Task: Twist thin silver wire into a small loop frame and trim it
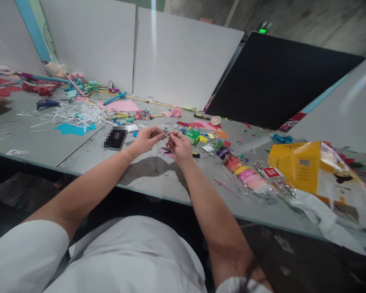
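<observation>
My left hand [146, 138] and my right hand [179, 145] meet above the grey table [152, 175], fingertips pinched together on a tiny piece between them that is too small to name. Both hands hover just above the tabletop. Under my right hand lie a pink paper scrap [166, 152] and a black and yellow pen-like tool [196, 155]. A green box [192, 135] and small coloured craft bits sit just beyond my fingers. A phone [116, 138] lies flat to the left of my left hand.
A row of coloured clay tubs [242, 169] in clear wrap runs to the right. A yellow and white bag [317, 171] lies at the far right. White paper strips [76, 114], blue paper [75, 129] and pink paper [118, 106] litter the left. White boards [183, 57] and a black panel [277, 77] stand behind.
</observation>
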`<state>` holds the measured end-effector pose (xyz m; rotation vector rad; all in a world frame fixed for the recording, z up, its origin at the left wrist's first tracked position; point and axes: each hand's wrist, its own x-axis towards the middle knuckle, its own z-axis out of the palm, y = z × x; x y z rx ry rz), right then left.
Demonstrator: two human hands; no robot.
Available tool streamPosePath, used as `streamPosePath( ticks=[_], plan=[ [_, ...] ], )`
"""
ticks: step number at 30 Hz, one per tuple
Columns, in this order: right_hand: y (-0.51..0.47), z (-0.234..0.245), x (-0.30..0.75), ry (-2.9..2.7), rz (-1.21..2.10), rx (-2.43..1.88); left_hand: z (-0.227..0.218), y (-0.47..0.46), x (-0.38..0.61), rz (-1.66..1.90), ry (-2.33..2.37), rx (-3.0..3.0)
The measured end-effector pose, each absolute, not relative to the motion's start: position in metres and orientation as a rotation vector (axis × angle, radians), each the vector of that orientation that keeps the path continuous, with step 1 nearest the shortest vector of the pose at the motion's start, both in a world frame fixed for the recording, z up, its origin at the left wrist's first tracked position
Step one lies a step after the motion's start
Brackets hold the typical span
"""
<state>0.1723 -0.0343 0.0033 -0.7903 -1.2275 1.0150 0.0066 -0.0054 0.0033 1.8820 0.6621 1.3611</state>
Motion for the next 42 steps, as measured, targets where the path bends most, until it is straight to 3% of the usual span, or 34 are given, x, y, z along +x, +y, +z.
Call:
streamPosePath(
  ticks=[17, 28, 31, 37, 42],
  plan=[
    [-0.047, 0.016, 0.174, -1.215, 1.258, -0.742, 0.008, -0.003, 0.003, 1.053, 0.347, 1.516],
    [-0.047, 0.010, 0.172, -1.279, 1.223, -0.759, 0.001, -0.001, 0.003, 0.967, 0.300, 1.461],
    [-0.043, 0.004, 0.172, -1.316, 1.036, -0.814, -0.002, 0.001, 0.005, 0.994, 0.320, 1.455],
    [-0.037, -0.004, 0.177, -1.452, 0.327, -0.971, -0.005, 0.005, 0.006, 1.043, 0.370, 1.381],
    [-0.039, -0.001, 0.185, -1.717, 0.007, -0.908, -0.001, 0.002, 0.004, 1.037, 0.392, 1.283]
  ],
)
